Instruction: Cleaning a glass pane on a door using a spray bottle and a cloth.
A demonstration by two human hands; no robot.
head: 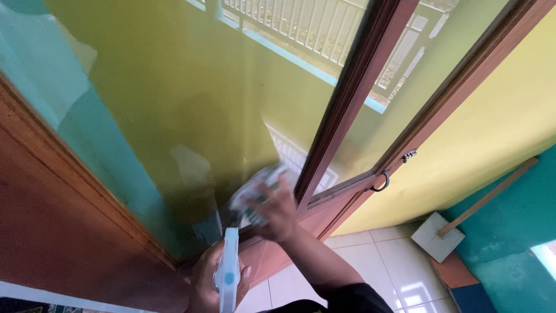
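While gripped, spray bottle [227, 269] upright, nozzle-up.

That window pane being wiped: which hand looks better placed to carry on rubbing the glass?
The right hand. It presses a cloth flat against the window pane near the brown frame. The left hand sits lower, gripping a spray bottle, off the glass.
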